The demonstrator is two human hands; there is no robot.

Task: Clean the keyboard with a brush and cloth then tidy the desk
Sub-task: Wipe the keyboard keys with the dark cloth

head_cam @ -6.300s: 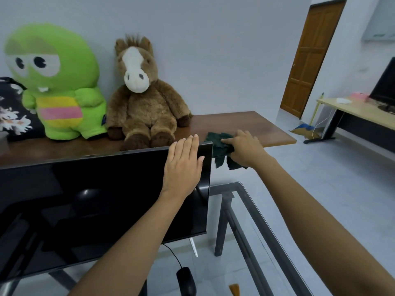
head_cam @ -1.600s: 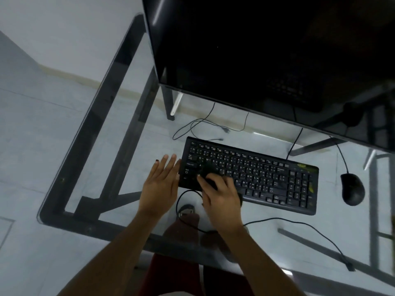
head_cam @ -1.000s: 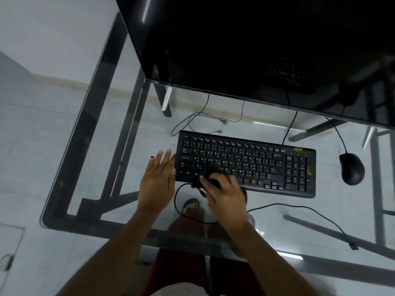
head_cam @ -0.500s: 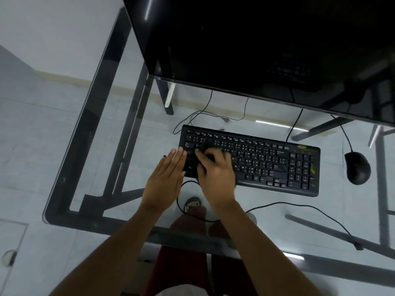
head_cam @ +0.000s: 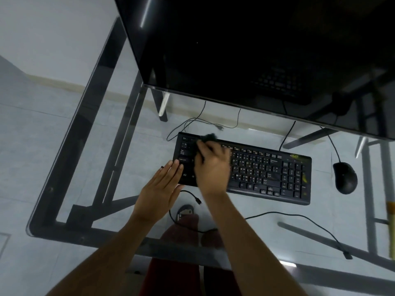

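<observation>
A black keyboard [head_cam: 265,174] lies on the glass desk [head_cam: 70,146], below the dark monitor [head_cam: 256,50]. My right hand [head_cam: 211,167] presses a dark cloth [head_cam: 208,137] onto the keyboard's upper left keys; only a small tuft of the cloth shows past my fingertips. My left hand [head_cam: 162,189] lies flat with fingers together, its fingertips touching the keyboard's left end. No brush is clearly in view.
A black mouse [head_cam: 345,178] sits right of the keyboard, its cable running up behind the monitor. Loose cables [head_cam: 277,214] trail across the glass in front of and behind the keyboard. A yellowish stick [head_cam: 391,227] shows at the right edge. My legs are visible under the glass.
My right hand slid the cloth from the keyboard's lower left rows up to its top left corner. My left hand stayed at the keyboard's left end.
</observation>
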